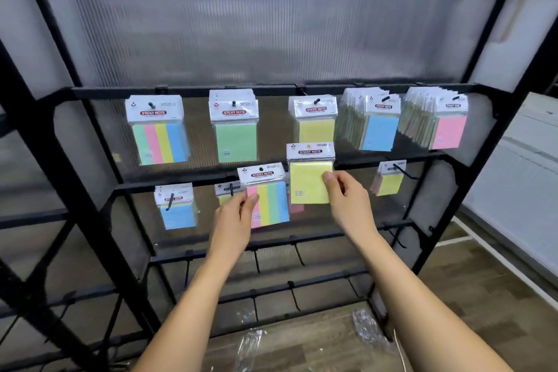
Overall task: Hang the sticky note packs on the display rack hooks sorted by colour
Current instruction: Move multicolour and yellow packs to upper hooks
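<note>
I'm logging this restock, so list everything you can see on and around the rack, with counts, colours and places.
display rack: one, black, filling the view
top-rail packs, left to right: multicolour stack, green stack, yellow stack, blue bundle, pink bundle
lower-rail packs: blue stack, small yellow-fronted stack, one partly hidden
plastic wrap: clear, on floor
held multicolour pack: one, left hand
held yellow pack: one, right hand
</note>
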Tool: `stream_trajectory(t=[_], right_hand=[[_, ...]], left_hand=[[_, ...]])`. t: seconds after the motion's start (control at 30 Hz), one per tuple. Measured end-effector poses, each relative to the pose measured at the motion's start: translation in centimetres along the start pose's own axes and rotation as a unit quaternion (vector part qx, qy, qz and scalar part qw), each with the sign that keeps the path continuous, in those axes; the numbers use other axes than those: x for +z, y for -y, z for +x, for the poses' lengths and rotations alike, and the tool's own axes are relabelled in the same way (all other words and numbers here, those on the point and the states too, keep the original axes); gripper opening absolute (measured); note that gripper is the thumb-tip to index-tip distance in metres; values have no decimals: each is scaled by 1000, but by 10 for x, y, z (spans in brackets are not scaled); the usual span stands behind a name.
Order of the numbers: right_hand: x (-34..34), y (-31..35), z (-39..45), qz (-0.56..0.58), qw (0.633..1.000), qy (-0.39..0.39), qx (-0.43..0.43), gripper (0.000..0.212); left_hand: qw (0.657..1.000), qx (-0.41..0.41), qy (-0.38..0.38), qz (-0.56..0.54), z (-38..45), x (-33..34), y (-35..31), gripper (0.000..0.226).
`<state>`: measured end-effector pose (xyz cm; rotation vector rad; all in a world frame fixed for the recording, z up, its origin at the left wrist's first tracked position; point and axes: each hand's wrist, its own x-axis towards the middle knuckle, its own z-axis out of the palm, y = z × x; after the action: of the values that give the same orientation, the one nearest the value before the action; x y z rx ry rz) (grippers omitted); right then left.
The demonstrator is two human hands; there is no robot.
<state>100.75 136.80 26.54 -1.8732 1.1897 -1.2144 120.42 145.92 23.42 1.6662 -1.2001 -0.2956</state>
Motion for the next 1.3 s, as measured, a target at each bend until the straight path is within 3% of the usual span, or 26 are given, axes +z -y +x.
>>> stream_trajectory(t=[0.23, 0.8, 1.1, 1.3], right_hand=[[-26, 35, 57, 29, 998, -1, -64, 28], [-32, 26, 93, 40, 998, 46, 5, 41], [-11, -4, 88, -7, 999, 30, 23, 32], [36, -18, 35, -14, 989, 137, 61, 32]], left_hand=[[999, 14, -28, -23, 8, 6, -38, 28], [1000, -2, -25, -8, 16, 13, -39, 21], [1000, 9, -25, -9, 12, 4, -34, 26], [999, 3, -42, -11, 13, -13, -9, 32]])
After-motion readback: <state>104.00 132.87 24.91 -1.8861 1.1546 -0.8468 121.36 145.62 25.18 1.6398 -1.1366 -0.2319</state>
